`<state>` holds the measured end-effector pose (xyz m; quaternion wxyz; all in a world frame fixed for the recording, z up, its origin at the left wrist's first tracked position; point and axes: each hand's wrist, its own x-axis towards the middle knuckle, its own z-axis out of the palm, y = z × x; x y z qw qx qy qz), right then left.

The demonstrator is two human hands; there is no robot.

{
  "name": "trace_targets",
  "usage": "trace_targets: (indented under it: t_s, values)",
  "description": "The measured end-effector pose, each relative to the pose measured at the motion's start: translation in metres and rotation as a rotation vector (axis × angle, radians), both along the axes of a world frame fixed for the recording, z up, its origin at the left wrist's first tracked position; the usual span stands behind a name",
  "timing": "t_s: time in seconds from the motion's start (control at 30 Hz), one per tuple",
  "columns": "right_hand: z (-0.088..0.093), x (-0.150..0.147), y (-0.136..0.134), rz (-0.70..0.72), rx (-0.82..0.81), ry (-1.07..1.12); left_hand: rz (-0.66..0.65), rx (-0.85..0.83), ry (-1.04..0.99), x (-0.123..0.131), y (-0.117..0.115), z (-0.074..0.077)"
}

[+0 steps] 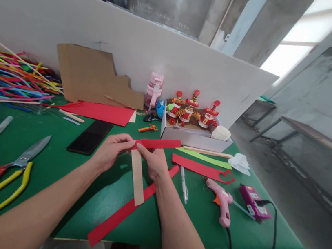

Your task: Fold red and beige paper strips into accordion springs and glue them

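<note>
My left hand and my right hand meet over the green table, both pinching the same red paper strip, which sticks out to the right. A tan strip hangs down from where the fingers meet. Below the hands a long red strip lies slanted across the table toward its front edge. A pink glue gun rests to the right of my right hand, with a pen in between.
Yellow-handled scissors lie at the left and a black phone behind my left hand. Colourful pipe cleaners, cardboard, a red sheet and a white box of red figures stand at the back. A purple power strip is at the right edge.
</note>
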<state>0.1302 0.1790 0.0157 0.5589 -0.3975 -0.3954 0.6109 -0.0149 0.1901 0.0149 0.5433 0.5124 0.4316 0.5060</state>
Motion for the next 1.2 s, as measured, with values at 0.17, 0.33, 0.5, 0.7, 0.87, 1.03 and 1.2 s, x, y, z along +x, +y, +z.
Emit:
trace_targets:
  t_s: [0.17,0.33,0.5,0.7,0.87,1.03,1.2]
  values:
    - [-0.002,-0.004,0.000,0.076,-0.105,0.207,0.034,0.020,-0.009,0.002,-0.002,0.001]
    - [-0.007,-0.009,0.004,-0.051,-0.150,0.270,0.058,0.047,0.024,0.007,-0.004,0.005]
    - [-0.007,-0.011,0.007,-0.060,-0.200,0.319,0.083,0.036,-0.010,0.008,-0.003,0.002]
    - [-0.008,-0.018,0.001,-0.134,-0.146,0.337,0.116,0.088,0.089,0.007,-0.005,0.002]
    - [-0.009,-0.012,0.006,-0.237,-0.128,0.293,0.128,0.065,0.081,0.004,-0.004,-0.001]
    - [-0.009,0.003,0.016,-0.270,-0.111,0.266,0.116,0.013,0.008,-0.001,-0.002,-0.002]
    - [-0.008,0.020,0.025,-0.363,-0.124,0.333,0.138,-0.005,-0.002,-0.009,0.002,-0.001]
